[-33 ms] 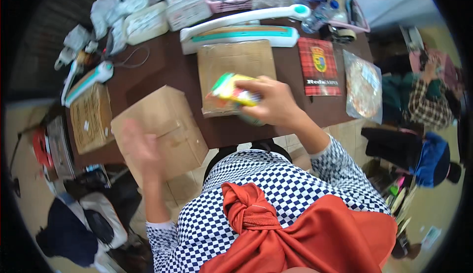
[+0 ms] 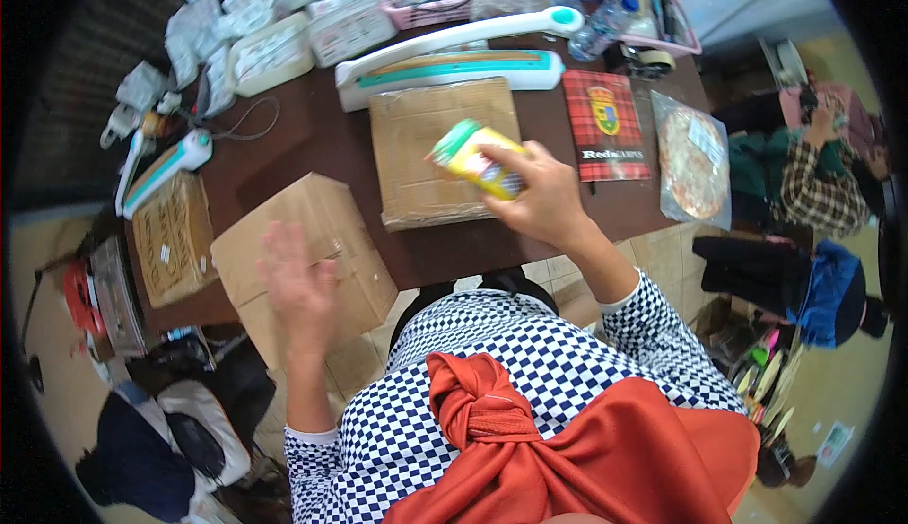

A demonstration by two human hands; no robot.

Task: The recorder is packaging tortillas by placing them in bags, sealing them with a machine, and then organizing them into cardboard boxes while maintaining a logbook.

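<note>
My right hand (image 2: 549, 193) is wrapped round a small yellow canister (image 2: 482, 163) with a green top, tilted toward the upper left. It is held above a flat, worn cardboard box (image 2: 411, 122) in the middle of the table. My left hand (image 2: 298, 283), slightly blurred, has its fingers stretched out and its thumb apart. Nothing is in it. It is over a larger brown cardboard box (image 2: 355, 250) at the table's near left edge; whether the palm touches the box I cannot tell.
Behind the middle box lies a white and teal bag sealer (image 2: 463, 72). A red plaid booklet (image 2: 607, 131) and a clear bag of food (image 2: 692, 157) lie to the right. A printed carton (image 2: 172, 240) bears a smaller sealer (image 2: 165, 174) at left. Tubs (image 2: 274, 54) line the back.
The canister has moved slightly right and up in my right hand and shows more sharply. My left hand has shifted a little right and toward me over the box.
</note>
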